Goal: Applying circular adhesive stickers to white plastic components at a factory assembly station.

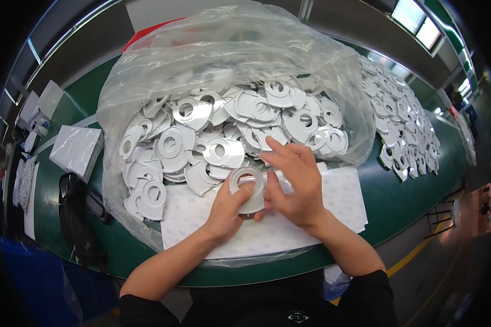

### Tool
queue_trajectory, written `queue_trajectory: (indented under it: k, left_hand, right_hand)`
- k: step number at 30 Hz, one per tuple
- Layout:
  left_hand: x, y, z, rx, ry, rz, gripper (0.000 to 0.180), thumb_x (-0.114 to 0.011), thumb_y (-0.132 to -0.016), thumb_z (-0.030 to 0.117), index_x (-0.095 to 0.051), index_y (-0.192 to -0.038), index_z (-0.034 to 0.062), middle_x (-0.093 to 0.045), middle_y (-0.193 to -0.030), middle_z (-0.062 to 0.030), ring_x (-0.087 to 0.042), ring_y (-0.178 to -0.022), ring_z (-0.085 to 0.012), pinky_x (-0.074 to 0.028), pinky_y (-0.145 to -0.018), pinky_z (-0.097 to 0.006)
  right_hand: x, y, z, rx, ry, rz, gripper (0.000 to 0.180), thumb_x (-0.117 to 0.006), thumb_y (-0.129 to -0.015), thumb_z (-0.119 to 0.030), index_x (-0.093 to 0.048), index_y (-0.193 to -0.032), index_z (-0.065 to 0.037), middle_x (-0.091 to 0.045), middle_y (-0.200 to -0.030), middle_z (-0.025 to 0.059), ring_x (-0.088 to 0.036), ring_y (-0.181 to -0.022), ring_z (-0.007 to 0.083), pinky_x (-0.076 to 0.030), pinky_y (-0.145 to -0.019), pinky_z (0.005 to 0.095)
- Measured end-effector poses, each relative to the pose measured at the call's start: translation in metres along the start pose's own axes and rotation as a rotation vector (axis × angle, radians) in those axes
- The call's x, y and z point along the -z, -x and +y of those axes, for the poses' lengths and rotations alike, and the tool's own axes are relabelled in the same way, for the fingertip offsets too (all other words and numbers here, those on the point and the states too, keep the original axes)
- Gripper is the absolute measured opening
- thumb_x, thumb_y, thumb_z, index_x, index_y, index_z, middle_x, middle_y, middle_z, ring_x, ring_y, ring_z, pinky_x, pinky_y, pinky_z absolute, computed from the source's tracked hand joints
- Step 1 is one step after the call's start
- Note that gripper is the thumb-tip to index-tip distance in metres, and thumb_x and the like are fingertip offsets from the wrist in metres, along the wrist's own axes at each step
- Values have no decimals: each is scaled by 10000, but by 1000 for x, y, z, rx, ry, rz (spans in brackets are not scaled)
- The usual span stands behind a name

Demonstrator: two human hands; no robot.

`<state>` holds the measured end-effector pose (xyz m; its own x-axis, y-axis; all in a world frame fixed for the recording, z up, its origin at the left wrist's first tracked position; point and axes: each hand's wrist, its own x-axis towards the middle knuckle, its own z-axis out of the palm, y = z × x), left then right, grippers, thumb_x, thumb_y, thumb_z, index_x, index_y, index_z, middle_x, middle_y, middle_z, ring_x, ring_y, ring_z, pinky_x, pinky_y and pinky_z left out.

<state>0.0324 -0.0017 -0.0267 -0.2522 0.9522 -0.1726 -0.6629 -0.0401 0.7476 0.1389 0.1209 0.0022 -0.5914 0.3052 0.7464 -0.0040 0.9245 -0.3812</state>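
My left hand (227,210) grips a white plastic ring-shaped part (253,205) with a large round hole, its thumb lying over the part's face. Close by on the right, my right hand (300,188) has its fingers spread apart, with the thumb next to the part's edge. Something pale and shiny shows between that thumb and the fingers; I cannot tell what it is. Both hands are above a stack of white sheets (338,199). Just beyond them, a heap of similar white parts (223,152) spills from a large clear plastic bag (213,54).
More white parts (401,120) cover the right side of the green table (398,201). To the left are a plastic-wrapped white packet (77,150), a black pouch-like item (79,223) and a small dark object (97,206). Something red (147,34) shows behind the bag.
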Motion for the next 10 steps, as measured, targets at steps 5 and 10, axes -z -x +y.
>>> queue_trajectory:
  k: [5, 10]
  left_hand:
    - [3, -2, -3, -21, -69, -76, 374, -416, -941, 194, -307, -1276, 67, -580, -920, -144, -596, -748, -186, -466, -577, -274]
    - [0, -1, -1, -6, -110, -84, 405, -423, -943, 204, -293, -1310, 91, -575, -949, -147, -597, -777, -186, -469, -588, -274]
  right_hand:
    - [9, -1, -1, -820, -884, -310, 231, -582, -814, -7, -636, -1037, 21, -648, -809, 105, -612, -628, 132, -482, -520, 227]
    - [9, 0, 3, -836, -845, -393, 284, -544, -865, -40, -618, -1134, 14, -621, -689, 85, -595, -527, 102, -477, -492, 216]
